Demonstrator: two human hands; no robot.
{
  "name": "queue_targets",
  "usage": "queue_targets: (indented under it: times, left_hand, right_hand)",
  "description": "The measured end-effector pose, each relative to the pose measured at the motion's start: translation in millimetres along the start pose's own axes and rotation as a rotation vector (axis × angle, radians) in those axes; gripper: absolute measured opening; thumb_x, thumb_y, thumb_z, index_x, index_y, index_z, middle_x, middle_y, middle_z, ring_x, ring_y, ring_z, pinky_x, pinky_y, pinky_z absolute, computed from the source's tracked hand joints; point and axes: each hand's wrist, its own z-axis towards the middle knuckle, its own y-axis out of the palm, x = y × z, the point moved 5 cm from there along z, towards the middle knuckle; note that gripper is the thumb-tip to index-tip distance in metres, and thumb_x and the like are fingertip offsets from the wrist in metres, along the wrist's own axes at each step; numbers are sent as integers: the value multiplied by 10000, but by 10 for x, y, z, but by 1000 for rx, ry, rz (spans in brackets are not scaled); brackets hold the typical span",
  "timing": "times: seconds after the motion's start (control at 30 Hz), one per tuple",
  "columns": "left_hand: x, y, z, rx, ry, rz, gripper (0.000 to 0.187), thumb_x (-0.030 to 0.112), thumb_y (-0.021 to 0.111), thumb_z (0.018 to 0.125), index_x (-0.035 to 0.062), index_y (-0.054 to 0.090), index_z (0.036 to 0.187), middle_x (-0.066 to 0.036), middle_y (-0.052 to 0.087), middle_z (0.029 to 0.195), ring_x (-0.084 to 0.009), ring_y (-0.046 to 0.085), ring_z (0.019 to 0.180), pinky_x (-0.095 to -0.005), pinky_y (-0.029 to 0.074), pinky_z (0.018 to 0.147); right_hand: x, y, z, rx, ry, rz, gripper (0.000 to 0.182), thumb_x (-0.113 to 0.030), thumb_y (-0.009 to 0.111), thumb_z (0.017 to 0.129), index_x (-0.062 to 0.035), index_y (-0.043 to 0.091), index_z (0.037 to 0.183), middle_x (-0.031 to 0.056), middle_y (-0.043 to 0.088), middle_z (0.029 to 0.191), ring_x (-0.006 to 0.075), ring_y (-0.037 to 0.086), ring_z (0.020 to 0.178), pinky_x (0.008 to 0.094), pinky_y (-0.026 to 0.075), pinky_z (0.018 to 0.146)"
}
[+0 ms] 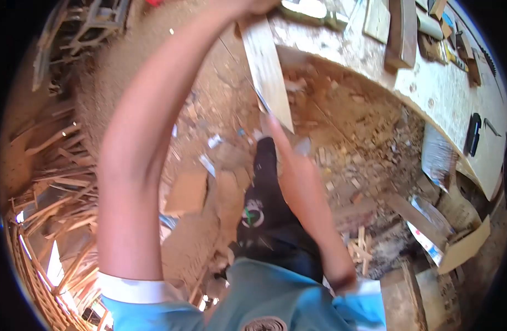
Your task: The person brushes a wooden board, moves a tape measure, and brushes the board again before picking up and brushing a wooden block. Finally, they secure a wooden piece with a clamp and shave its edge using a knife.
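Observation:
A pale wooden board (267, 71) slants down from the workbench edge at the top. My left hand (256, 5) is at the board's upper end, partly cut off by the frame's top edge; its fingers are hidden. My right hand (297, 165), blurred, is by the board's lower end with its index finger stretched toward a thin metal tool (262, 101). The other fingers seem curled round the tool's hidden handle. The tool's narrow blade crosses the board's left edge.
The curved workbench (430, 102) bears wood blocks (401, 36) and a black object (474, 134). Below lie wood chips, an open cardboard box (464, 245) and a flat brown piece (186, 193). Thin wood strips (71, 207) are heaped at left. A wooden frame (99, 22) stands upper left.

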Motion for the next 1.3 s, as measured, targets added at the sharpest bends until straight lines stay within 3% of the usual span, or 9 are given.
queue_targets:
  times: [0.07,0.13,0.17,0.3,0.5,0.63,0.73,0.93,1.3]
  left_hand:
    - [-114,42,64,26,125,-64,544,420,387,884,104,371,1326,-192,371,1321,-351,383,1201,-449,332,976]
    - [95,-202,-161,-147,195,-100,894,630,513,741,158,164,1415,-235,176,1420,-387,204,1312,-489,224,1055]
    - [181,-215,-269,-318,334,133,1194,721,637,544,186,45,1433,-271,48,1440,-415,95,1336,-526,143,1077]
    - [231,-237,-219,-499,553,202,1294,668,741,456,188,45,1436,-287,38,1436,-432,108,1328,-515,172,1071]
    - [193,-94,-200,-525,523,160,1331,574,814,400,186,69,1433,-308,66,1422,-439,128,1321,-509,182,1073]
    - [236,-91,-185,-571,383,245,1361,504,848,375,203,47,1433,-304,72,1424,-429,90,1332,-549,158,1068]
    - [212,-102,-171,-597,311,197,1354,446,867,374,223,52,1431,-287,82,1431,-425,76,1336,-549,137,1075]
    - [192,-115,-168,-647,242,76,1340,412,881,386,298,45,1426,-270,24,1444,-417,95,1336,-534,160,1070]
    - [215,-100,-172,-708,137,60,1349,344,895,357,344,61,1418,-231,24,1460,-409,82,1342,-532,176,1064]
  right_hand:
    - [100,-144,-597,-194,209,-107,708,87,466,743,-172,298,1380,214,534,671,377,569,587,454,451,501]
    - [84,-254,-627,-234,212,-165,707,55,471,764,-217,280,1389,201,539,660,371,576,575,450,467,506]
    - [27,-224,-476,-235,192,-197,707,47,474,769,-230,277,1389,198,540,657,369,577,572,447,472,508]
    - [4,-49,-322,-191,191,-210,714,39,479,773,-257,273,1389,196,540,646,365,569,539,443,471,504]
    - [6,33,115,-215,139,-165,739,98,431,745,-213,267,1394,253,571,744,385,575,675,462,428,578]
    - [175,-89,-743,-90,166,-92,730,78,456,742,-195,266,1392,221,565,721,367,585,638,446,473,536]
    - [-78,-1,52,-183,96,-151,733,86,457,735,-185,278,1392,203,575,728,336,601,653,413,490,552]
    - [109,-137,-568,-159,214,14,720,108,440,734,-134,264,1389,216,573,719,352,578,590,435,466,531]
    - [-65,-6,-103,-139,153,-135,726,108,438,727,-111,252,1394,243,499,596,394,509,548,460,397,508]
